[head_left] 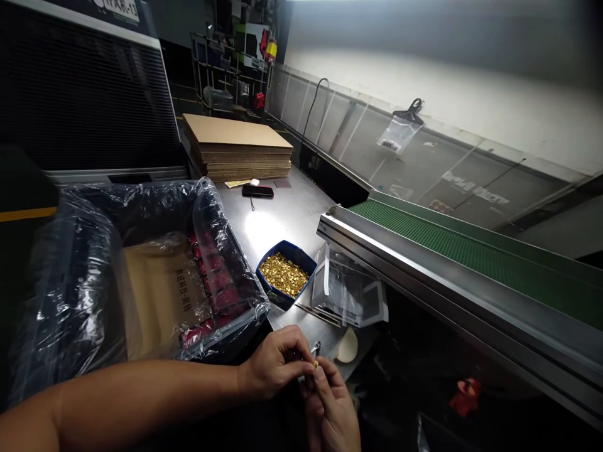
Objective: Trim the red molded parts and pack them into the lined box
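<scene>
My left hand (277,364) reaches in from the left with thumb and forefinger pinched together. Its fingertips meet those of my right hand (333,405), whose thumb and fingers are closed too. Between the fingertips is a tiny gold-coloured metal piece (316,364), too small to tell its exact kind. A small shiny silver bit (317,346) shows just above the fingers; whether I hold it is unclear. Beyond the hands stands a blue bin (308,258) full of small gold-coloured metal pieces (285,275).
A plastic-lined crate (235,235) with brown cardboard and red packs is at left. Stacked cardboard (240,135) and a phone (257,191) lie on the metal table (301,194). Clear plastic bags (346,292) and thin rods (318,314) sit beside a green conveyor (447,245).
</scene>
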